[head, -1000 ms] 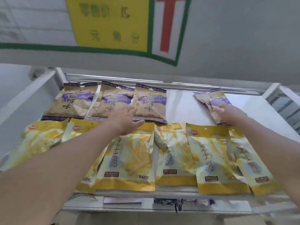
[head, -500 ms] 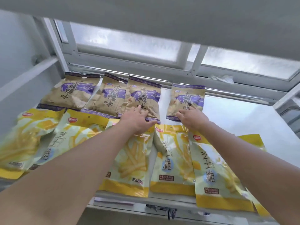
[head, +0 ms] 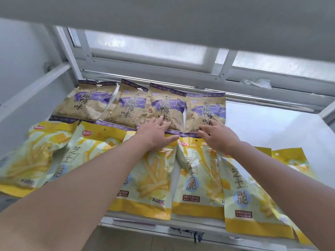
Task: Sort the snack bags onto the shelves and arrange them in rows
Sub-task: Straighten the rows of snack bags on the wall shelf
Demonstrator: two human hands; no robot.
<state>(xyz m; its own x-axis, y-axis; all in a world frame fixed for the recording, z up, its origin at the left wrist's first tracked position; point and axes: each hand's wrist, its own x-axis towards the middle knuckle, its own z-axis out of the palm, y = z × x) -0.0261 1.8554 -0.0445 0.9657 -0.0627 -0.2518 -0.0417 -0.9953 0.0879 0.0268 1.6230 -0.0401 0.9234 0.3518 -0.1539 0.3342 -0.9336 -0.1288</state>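
Observation:
Several brown-and-purple snack bags lie in a back row on the white shelf (head: 268, 127). My left hand (head: 155, 134) lies flat with straight fingers on the lower edge of the third brown bag (head: 165, 107). My right hand (head: 217, 136) touches the bottom of the fourth brown bag (head: 206, 111), fingers spread on it; this bag sits beside the third. In front, several yellow snack bags (head: 154, 182) form a row along the shelf's front edge, partly under my forearms.
The shelf's right part behind the yellow bags is bare white. A metal rail (head: 262, 100) and a window frame (head: 224, 67) run behind the shelf. Another shelf (head: 181, 19) hangs overhead. A side rail (head: 36, 87) bounds the left.
My right hand has slid the fourth brown bag left until it sits beside the third. My left hand stays on the third bag. The view has tilted down below the upper shelf.

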